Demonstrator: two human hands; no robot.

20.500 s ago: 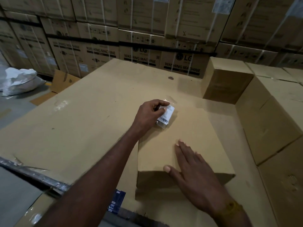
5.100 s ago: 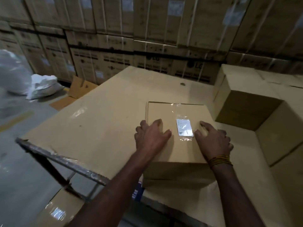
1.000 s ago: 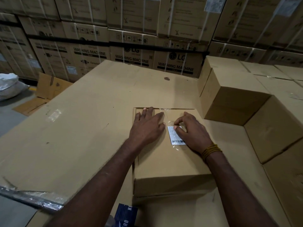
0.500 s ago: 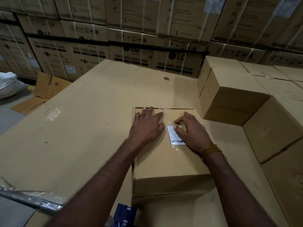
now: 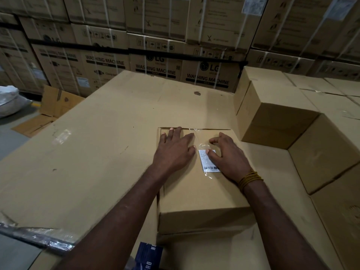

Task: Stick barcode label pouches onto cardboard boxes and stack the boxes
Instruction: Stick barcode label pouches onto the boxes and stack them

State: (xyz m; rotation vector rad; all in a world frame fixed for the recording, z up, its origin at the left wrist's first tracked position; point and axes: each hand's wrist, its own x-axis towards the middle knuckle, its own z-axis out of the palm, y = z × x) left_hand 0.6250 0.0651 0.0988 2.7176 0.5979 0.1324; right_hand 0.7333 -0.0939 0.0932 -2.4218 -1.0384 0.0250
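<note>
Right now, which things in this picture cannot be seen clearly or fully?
- Barcode label pouch, head view: its right part is hidden under the right hand; the print is too small to read.
- Box: the top under the left hand is covered.
- Dark blue packet: cut off by the bottom edge.
- White sack: cut off at the left edge.

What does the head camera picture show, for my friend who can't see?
Two hands, left and right, press flat on a box, the right thumb on its label pouch. More boxes sit at right.
</note>
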